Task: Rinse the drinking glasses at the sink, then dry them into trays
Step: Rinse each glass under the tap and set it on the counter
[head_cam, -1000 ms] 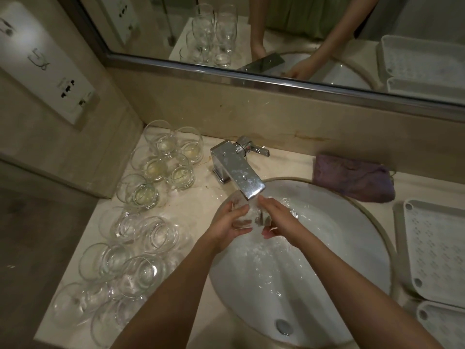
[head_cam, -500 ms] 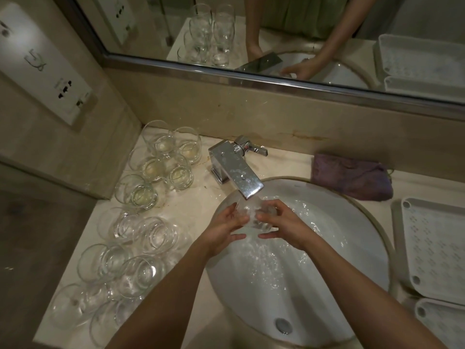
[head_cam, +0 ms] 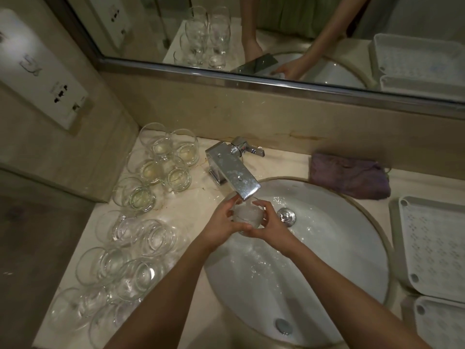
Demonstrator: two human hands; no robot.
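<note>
Both the left hand (head_cam: pixel 221 226) and right hand (head_cam: pixel 270 229) grip one glass (head_cam: pixel 247 215) under the tap (head_cam: pixel 232 170); many glasses (head_cam: pixel 130 238) wait on the counter (head_cam: pixel 201 197), and the trays (head_cam: pixel 432 248) appear empty.

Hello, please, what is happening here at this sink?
A person is rinsing a drinking glass under the running faucet, gripping it with the left hand and right hand over the sink. Many more glasses wait on the counter to the left. Two white trays on the right hold nothing yet, and a purple cloth lies behind the basin.
</note>
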